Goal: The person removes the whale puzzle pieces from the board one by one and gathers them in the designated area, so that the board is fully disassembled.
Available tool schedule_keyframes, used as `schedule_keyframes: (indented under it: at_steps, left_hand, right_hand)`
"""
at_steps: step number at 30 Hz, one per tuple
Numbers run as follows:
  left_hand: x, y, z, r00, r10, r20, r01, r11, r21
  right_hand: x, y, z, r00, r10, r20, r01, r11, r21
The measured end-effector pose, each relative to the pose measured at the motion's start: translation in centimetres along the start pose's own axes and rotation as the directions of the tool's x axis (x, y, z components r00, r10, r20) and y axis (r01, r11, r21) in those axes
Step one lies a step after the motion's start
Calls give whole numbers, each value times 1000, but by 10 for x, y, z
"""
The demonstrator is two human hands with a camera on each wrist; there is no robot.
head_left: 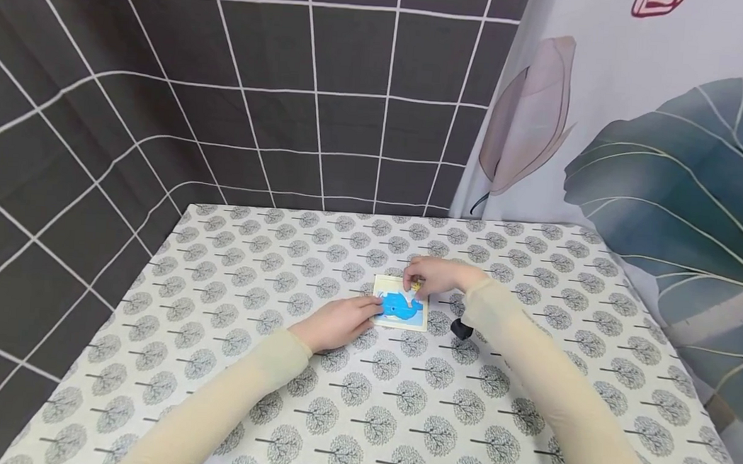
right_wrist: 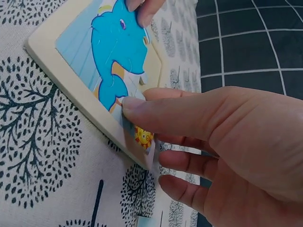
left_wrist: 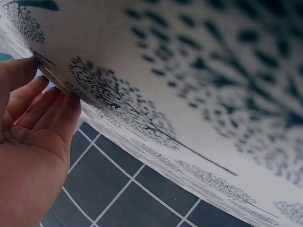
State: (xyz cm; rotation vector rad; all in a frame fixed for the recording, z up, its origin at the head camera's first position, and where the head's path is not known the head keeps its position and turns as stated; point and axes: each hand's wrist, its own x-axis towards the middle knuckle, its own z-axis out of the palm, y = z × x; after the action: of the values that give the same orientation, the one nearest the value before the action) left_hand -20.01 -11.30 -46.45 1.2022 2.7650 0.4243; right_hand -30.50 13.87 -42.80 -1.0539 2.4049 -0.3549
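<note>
A small wooden jigsaw puzzle [head_left: 399,324] with a cream frame and a blue whale picture lies flat on the patterned cloth. My left hand [head_left: 338,322] rests at its left edge, and in the right wrist view its fingertips [right_wrist: 147,12] lie on the whale's head [right_wrist: 111,28]. My right hand [head_left: 435,275] is over the upper right corner. Its thumb [right_wrist: 142,111] and index finger pinch a puzzle piece with a yellow sun [right_wrist: 143,137], partly hidden by the thumb. Bare tray [right_wrist: 152,61] shows beside the whale.
The table is covered by a white cloth [head_left: 360,423] printed with grey trees. Beside the right forearm is a small black object [head_left: 461,328]. A light-blue bit [right_wrist: 145,221] shows at the bottom of the right wrist view. Dark checked fabric [head_left: 346,117] hangs behind.
</note>
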Motion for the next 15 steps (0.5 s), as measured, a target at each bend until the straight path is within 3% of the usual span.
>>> schedule_keyframes:
  at_steps: [8,15]
  left_hand:
    - [1,0,2,1000,0,14,0,1000,8]
    - [3,-2,2,1000,7,7,-7,1000,22]
  right_hand:
    - [0,-7,-2,999,21,39,-21,1000,-1]
    - [5,-10,-2,999,-33,23,32,999,38]
